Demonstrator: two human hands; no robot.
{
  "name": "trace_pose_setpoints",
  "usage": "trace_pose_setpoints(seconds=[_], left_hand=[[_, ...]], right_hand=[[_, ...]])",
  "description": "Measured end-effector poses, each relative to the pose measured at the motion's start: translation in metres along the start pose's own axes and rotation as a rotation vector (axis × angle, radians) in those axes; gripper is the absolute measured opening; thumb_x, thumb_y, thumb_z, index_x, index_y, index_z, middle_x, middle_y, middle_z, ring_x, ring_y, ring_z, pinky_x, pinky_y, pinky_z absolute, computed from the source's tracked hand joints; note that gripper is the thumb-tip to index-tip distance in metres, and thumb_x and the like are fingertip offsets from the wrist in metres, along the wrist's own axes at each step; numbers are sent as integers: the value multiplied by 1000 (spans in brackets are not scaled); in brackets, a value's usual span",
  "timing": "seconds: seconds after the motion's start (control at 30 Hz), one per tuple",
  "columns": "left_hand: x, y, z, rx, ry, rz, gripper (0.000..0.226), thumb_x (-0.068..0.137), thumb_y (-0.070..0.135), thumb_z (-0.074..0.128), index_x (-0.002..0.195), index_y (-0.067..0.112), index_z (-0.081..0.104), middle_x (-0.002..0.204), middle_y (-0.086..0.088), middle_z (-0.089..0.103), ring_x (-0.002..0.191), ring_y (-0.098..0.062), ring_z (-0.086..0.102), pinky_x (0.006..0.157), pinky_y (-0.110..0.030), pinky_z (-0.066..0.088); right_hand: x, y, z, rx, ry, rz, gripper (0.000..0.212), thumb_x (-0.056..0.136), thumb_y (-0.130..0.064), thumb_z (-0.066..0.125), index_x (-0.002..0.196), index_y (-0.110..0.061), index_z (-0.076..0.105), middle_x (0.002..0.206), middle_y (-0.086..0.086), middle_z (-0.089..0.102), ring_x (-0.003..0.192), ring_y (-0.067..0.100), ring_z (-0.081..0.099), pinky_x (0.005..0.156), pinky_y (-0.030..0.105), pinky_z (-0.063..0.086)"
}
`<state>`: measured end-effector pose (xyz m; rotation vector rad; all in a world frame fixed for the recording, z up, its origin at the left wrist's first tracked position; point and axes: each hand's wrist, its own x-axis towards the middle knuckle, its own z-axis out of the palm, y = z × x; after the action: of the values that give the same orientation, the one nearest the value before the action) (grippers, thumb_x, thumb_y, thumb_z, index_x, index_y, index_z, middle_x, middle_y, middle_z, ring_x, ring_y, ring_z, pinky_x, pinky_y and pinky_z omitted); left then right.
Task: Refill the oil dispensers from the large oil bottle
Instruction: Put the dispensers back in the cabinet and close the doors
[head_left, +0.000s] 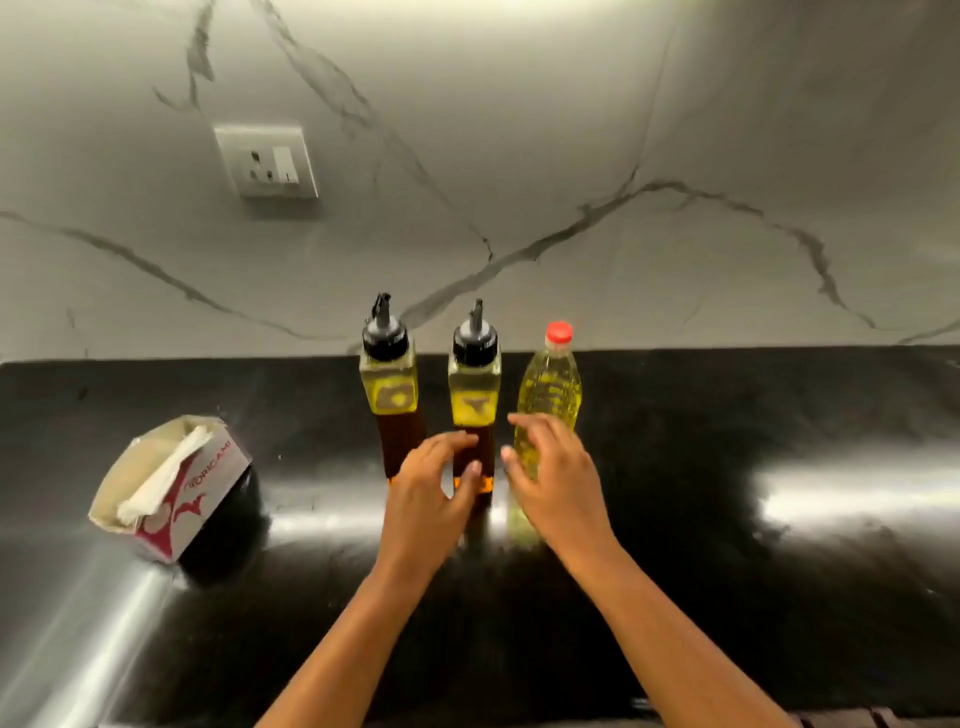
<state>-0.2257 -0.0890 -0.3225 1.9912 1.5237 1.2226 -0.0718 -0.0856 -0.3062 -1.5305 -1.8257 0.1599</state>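
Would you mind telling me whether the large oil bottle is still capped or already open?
Capped: the red cap sits on the neck of the large oil bottle, which stands upright.

Three bottles in a row on the counter (727, 519).
Near the wall (519, 156) stand the left dispenser (388, 384), right dispenser (474, 395) and, rightmost, oil bottle (549, 395); tissue box (166, 488) well left, further forward.
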Motion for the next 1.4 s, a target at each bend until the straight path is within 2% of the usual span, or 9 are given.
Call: trace_pose_setpoints(seconds=[0.17,0.27,0.37,0.47,0.73,0.83,0.93,1.13,1.4], left_hand=[[100,116,-64,-409,189,66,23,92,18,61,114,23,65,103,12,68,94,4,64,76,-9,49],[151,169,-87,-798,108,-3,24,96,19,54,118,22,62,113,-1,69,102,-14,67,87,-28,53],[184,215,-98,-1206,11,-146,25,96,24,53,119,17,59,123,-12,64,108,-28,65,90,-39,52],[205,247,-96,-1317,3,-232,22,96,28,53,116,17,55,131,-16,56,118,-33,57,97,-45,47],[242,277,-79,-1604,16,-295,25,98,30,50,114,11,54,122,-15,59,121,-33,55,98,-45,43],[242,282,-77,-1647,67,-307,28,101,25,48,121,6,52,108,-16,61,116,-34,56,92,-45,46],[237,284,-75,-1606,105,-298,37,101,27,48,129,4,50,110,-17,62,107,-33,59,80,-45,50],[216,282,-80,-1547,81,-270,24,101,28,47,114,10,55,113,-15,62,104,-31,62,74,-45,54],[173,282,-106,-1326,36,-239,25,99,28,48,111,8,57,103,-14,67,83,-25,71,74,-36,56]], right_hand=[[93,-63,-111,308,298,-121,29,92,-28,57,121,-30,55,120,-13,54,102,1,54,81,16,46],[133,-86,-162,649,368,-69,25,93,-25,56,118,-30,55,120,-14,57,102,2,57,83,12,48],[161,-98,-199,1092,353,60,25,95,-19,54,119,-24,54,113,-6,61,106,14,60,87,31,53],[181,-101,-224,1444,351,192,27,95,-13,51,121,-16,51,109,1,60,105,20,62,84,34,53],[206,-80,-252,1607,406,350,20,91,-10,48,110,-11,50,115,9,57,105,23,60,73,33,49],[203,-75,-259,1630,424,412,26,94,-16,51,119,-10,51,117,6,52,106,25,56,80,38,47],[197,-68,-263,1676,476,422,31,97,-21,48,128,-13,45,126,7,50,107,25,54,83,39,47],[172,-62,-285,1867,581,299,37,97,-35,49,127,-16,46,123,9,56,111,28,54,97,47,45],[126,-65,-304,1931,474,187,56,92,-63,32,131,-24,45,119,7,58,107,30,57,89,48,48]])
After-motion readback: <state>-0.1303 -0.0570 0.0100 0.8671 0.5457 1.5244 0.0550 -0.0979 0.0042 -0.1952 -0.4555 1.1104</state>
